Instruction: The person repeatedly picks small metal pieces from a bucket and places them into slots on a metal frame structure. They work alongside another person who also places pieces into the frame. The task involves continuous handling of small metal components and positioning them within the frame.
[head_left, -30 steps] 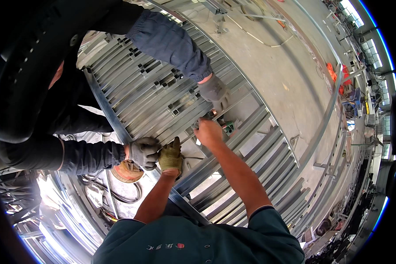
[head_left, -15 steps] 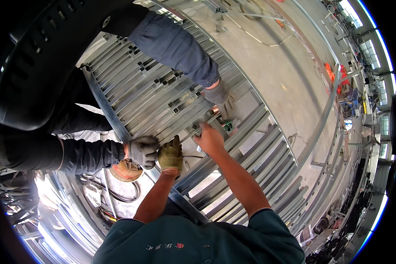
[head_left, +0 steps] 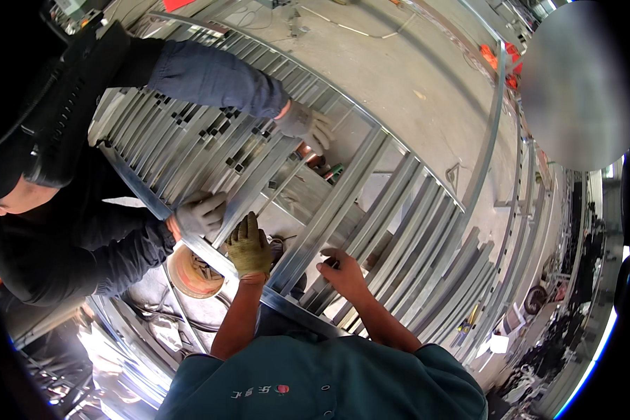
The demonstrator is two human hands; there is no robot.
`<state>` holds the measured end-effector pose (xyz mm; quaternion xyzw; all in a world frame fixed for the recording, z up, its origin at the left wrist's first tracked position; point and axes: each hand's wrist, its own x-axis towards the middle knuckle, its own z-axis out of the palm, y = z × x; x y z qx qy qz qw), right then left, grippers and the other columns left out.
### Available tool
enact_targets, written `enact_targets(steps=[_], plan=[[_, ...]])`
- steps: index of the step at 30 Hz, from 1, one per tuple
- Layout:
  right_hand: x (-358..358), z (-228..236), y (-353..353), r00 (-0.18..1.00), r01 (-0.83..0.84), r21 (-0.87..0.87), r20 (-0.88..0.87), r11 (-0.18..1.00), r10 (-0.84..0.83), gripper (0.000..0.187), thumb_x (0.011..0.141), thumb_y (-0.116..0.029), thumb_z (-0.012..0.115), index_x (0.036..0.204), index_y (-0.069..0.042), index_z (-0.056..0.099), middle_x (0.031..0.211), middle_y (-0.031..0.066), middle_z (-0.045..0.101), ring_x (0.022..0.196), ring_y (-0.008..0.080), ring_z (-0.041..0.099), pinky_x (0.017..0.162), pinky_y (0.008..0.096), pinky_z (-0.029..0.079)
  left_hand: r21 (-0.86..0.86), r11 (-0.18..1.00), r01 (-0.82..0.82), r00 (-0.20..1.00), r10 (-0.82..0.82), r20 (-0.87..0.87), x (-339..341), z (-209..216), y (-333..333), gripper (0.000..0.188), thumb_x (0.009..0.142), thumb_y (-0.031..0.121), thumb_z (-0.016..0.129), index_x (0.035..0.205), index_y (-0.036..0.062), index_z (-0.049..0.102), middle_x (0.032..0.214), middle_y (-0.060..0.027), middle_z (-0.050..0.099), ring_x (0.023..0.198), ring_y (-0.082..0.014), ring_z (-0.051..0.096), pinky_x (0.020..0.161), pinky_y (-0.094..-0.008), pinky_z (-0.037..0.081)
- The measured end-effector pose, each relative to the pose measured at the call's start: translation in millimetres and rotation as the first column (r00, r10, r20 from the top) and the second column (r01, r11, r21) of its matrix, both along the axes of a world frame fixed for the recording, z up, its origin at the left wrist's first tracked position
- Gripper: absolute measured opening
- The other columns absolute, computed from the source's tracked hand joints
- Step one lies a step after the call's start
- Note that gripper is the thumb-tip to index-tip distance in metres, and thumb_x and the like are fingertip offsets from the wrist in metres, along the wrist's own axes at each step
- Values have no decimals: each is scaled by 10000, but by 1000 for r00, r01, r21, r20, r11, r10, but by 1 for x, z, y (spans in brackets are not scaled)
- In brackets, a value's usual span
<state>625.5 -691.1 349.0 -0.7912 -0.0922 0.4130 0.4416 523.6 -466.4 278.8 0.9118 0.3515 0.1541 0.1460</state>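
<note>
My left hand (head_left: 248, 250), in a yellowish work glove, rests by the near rail of a metal grille frame (head_left: 210, 257), beside the end of a thin bar (head_left: 278, 190). Its fingers stretch forward with nothing held between them. My bare right hand (head_left: 344, 275) is over the steel bars to the right, thumb and fingers curled together. Something small and dark shows at the fingertips, too small to make out. Across from me, a co-worker's grey-gloved hand (head_left: 201, 213) lies on the near rail; the other gloved hand (head_left: 306, 126) reaches over the far side of the frame.
Square steel tubes (head_left: 413, 217) lie in rows across the frame at right, with small black-ended pieces (head_left: 217, 124) among the bars at left. An orange-rimmed round container (head_left: 192, 273) and cables (head_left: 178, 315) are below. A long curved rail (head_left: 493, 154) runs along the right.
My right hand has left the thin bar and drawn back toward me. My left hand has moved slightly left, its fingers straightened. The co-worker's hands have shifted left in view.
</note>
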Motion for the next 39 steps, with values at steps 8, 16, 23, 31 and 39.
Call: enact_targets(steps=[8, 16, 23, 31, 39], plan=[[-40, 19, -32, 996, -46, 11, -70, 999, 46, 473, 908, -265, 764, 1269, 24, 665, 917, 116, 731, 765, 189, 694, 696, 351, 553, -24, 994, 109, 991, -106, 82, -75, 68, -44, 451, 884, 73, 655, 1330, 9, 633, 1205, -194, 705, 1070, -402, 671, 968, -509, 530], [-105, 11, -16, 939, -247, 188, -195, 951, 283, 366, 942, -112, 725, 1275, 14, 638, 881, 58, 662, 677, 118, 628, 522, 269, 492, -194, 894, -404, 892, 338, -299, -309, 85, -108, 339, 920, 150, 596, 1247, 76, 644, 1138, -171, 737, 998, -396, 708, 885, -513, 559], [-181, -6, -16, 687, -693, 103, -202, 713, 697, 401, 941, -144, 710, 1280, 47, 615, 950, 77, 648, 635, 119, 622, 486, 270, 472, -441, -129, -888, 335, 475, -814, -510, -9, -370, 525, 951, 329, 549, 1434, 133, 616, 1370, -207, 674, 1285, -394, 632, 1079, -458, 505], [-239, 8, -40, 785, -482, 212, -326, 850, 527, 499, 848, -80, 616, 1340, 2, 629, 1156, 128, 691, 929, 188, 671, 808, 345, 571, -607, 117, -786, 598, -106, -794, -655, -95, -404, 457, 937, 304, 545, 1288, 81, 736, 1339, -241, 679, 1329, -361, 613, 1108, -437, 487], [-335, 48, -174, 721, 308, 434, -687, 847, 90, 524, 790, -13, 761, 1308, -12, 687, 1097, 127, 734, 1078, 229, 690, 935, 352, 559, -680, 520, -517, 664, -258, -702, -663, -144, -220, 376, 991, 298, 557, 1223, 69, 745, 1251, -176, 721, 1231, -310, 655, 1044, -432, 519]])
